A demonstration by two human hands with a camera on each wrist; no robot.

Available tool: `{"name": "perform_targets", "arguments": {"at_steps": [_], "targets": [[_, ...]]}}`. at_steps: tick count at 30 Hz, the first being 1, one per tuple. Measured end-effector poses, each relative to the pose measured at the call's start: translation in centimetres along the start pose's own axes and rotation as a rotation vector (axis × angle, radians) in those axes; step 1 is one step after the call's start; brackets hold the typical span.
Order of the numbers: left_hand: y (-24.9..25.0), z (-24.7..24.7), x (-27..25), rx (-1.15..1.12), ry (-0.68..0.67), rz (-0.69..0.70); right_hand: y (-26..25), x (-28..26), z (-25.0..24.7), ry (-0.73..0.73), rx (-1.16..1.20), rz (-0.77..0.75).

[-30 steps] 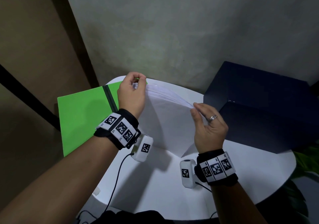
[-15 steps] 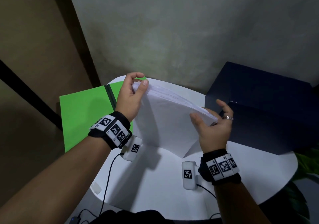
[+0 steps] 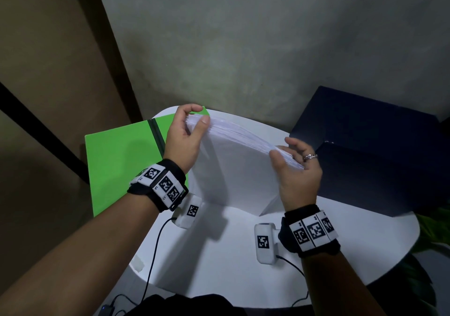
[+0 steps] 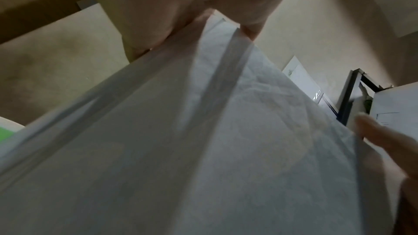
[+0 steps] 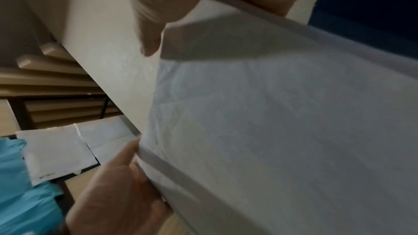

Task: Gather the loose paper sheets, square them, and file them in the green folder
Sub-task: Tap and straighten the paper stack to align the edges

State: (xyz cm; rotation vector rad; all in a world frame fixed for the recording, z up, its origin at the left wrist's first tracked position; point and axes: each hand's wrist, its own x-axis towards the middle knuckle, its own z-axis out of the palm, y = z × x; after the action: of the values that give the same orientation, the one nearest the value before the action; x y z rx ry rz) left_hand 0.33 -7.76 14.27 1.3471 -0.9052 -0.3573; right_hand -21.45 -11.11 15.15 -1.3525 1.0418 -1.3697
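Note:
A stack of white paper sheets (image 3: 233, 167) stands on its lower edge on the round white table (image 3: 219, 255), leaning toward me. My left hand (image 3: 192, 123) holds its upper left corner between thumb and fingers. My right hand (image 3: 291, 155) holds the upper right corner, thumb in front and fingers behind. The green folder (image 3: 121, 160) lies flat at the table's left, partly behind my left hand. In the left wrist view the paper sheets (image 4: 203, 140) fill the frame below my left hand (image 4: 203, 24). In the right wrist view the paper sheets (image 5: 282, 122) are held by my right hand (image 5: 176, 29).
A dark blue box (image 3: 372, 150) sits at the table's right, close behind my right hand. A grey wall (image 3: 243, 48) rises just beyond the table. Cables (image 3: 151, 262) hang from both wrist cameras over the near edge. Green leaves (image 3: 433, 228) show at the far right.
The fanned sheets have drawn together into a tighter stack. My right hand went from pinching the top edge to cupping the corner, and both hands shifted slightly.

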Motion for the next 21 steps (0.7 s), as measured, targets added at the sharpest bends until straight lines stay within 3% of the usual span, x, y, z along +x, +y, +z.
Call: {"name": "perform_targets", "arguments": {"at_steps": [6,8,10,15,19,21], "targets": [[0.3,0.1,0.1,-0.001,-0.019,-0.032,-0.3,0.6,0.8,0.147,0.002,-0.045],[-0.1,-0.3,0.1,-0.035,-0.124,-0.031,-0.3,0.5,0.6,0.111,0.024,-0.040],[-0.7,-1.0,0.2,-0.140,-0.200,-0.116,0.4,0.5,-0.2,0.025,0.012,-0.015],[-1.1,-1.4,0.3,-0.089,-0.256,-0.237,1.5,0.7,-1.4,-0.099,-0.057,0.204],[-0.5,-1.8,0.0,-0.160,-0.255,-0.207,1.2,1.1,-2.3,-0.092,-0.025,0.128],[-0.5,-1.8,-0.9,-0.142,-0.351,-0.195,1.3,1.0,-2.7,-0.097,-0.039,0.096]]}}
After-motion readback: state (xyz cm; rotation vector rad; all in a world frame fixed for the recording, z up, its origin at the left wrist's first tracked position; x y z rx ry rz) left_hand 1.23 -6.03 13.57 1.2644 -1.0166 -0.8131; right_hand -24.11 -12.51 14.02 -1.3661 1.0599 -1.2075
